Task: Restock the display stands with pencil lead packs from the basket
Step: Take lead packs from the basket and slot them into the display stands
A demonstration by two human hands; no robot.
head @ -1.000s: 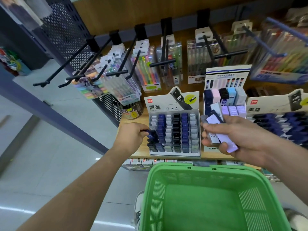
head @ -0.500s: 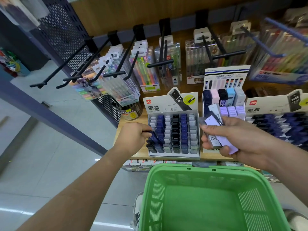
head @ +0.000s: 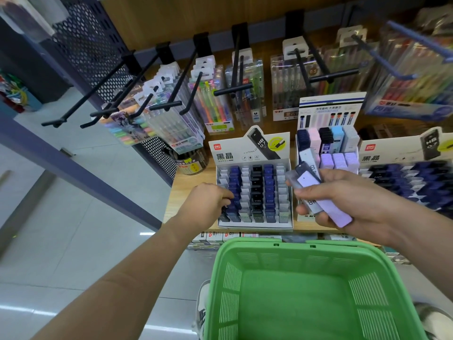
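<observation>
Slim lilac and grey pencil lead packs (head: 326, 204) fan from the right hand's (head: 353, 200) curled fingers, at 3 o'clock of the white cardboard display stand (head: 255, 226). The left hand (head: 208, 202) pinches a dark-blue pack (head: 226, 208) at the stand's 9 o'clock columns, further in than before. The green plastic basket's (head: 294, 244) rim lies close at 6 o'clock.

Fanned pencil lead packs (head: 326, 204), lilac, black and grey, gripped in right hand (head: 355, 200). One dark blue pack (head: 235, 201) at left hand (head: 208, 204) fingertips, in white deli display stand (head: 255, 153) with columns of blue, black and grey packs. Green slotted basket (head: 269, 245) below shelf edge.
</observation>
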